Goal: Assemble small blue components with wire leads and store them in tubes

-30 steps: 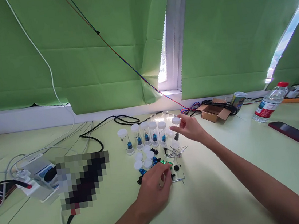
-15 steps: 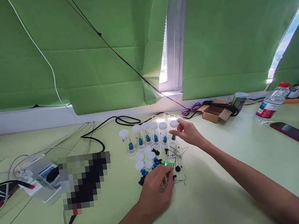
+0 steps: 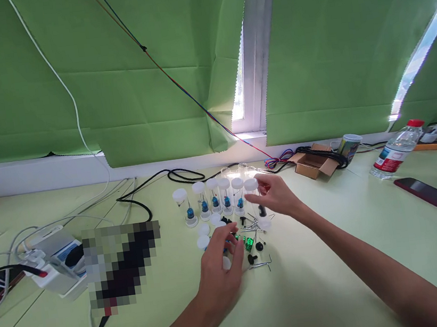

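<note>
readable text: honestly none, nothing resolves into letters or numbers
water bottle [image 3: 396, 154]: red and white label, far off past the right hand [image 3: 275, 196] fingers, print too small to read
cup [image 3: 347, 146]: printed wrap, beyond the right fingertips, just a blur
white box [image 3: 59, 257]: blue patch on top, well off from the left hand [image 3: 219, 276] fingers, unreadable

the pale green bench [image 3: 319, 289] carried capped clear vials [image 3: 215, 199] near its far edge, loose small parts [image 3: 249, 245] just before them, a water bottle [image 3: 396, 153] and dark phone [image 3: 436, 199] toward its right edge.
</note>
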Motion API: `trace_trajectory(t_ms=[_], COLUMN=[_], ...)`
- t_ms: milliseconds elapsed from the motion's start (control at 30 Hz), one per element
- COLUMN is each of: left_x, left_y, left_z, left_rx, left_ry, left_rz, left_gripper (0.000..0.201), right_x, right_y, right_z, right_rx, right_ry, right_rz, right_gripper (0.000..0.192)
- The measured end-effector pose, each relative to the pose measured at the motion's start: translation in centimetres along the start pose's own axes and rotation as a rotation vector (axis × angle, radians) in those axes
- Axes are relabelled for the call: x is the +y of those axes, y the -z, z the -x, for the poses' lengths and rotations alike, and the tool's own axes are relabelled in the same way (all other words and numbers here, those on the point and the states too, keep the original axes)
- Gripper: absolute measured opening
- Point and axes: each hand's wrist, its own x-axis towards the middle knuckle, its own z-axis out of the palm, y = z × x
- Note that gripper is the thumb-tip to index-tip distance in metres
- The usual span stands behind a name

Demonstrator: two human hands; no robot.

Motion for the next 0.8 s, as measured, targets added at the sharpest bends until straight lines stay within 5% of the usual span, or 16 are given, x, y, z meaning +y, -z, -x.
trace_trajectory(t_ms=[167,267,500,800], left_x=[0.2,0.2,0.7,-0.4], left_y=[0.6,0.8,0.8,0.6], left_z=[-0.4,-0.6,-0.7,-0.8], left_rx=[0.079,0.031,-0.023,-0.073], left_ry=[0.167,0.174,0.245,0.169], left_rz=[0.088,0.098,0.022,-0.015], left_gripper=[0.034,0.028,0.025,0.041], right_x=[-3.1,-4.3,-5.1,-5.2], right_y=[-1.7,-2.7,-2.8,-1.3], right_z=[2.2,3.5,4.4,3.5], right_rx=[-0.257,-0.403,-0.5,-0.77], right_ry=[0.153,0.198,0.119,0.05], right_rz=[-0.082,-0.065,-0.053,-0.005], right_gripper=[0.021,0.018,0.012,0.044])
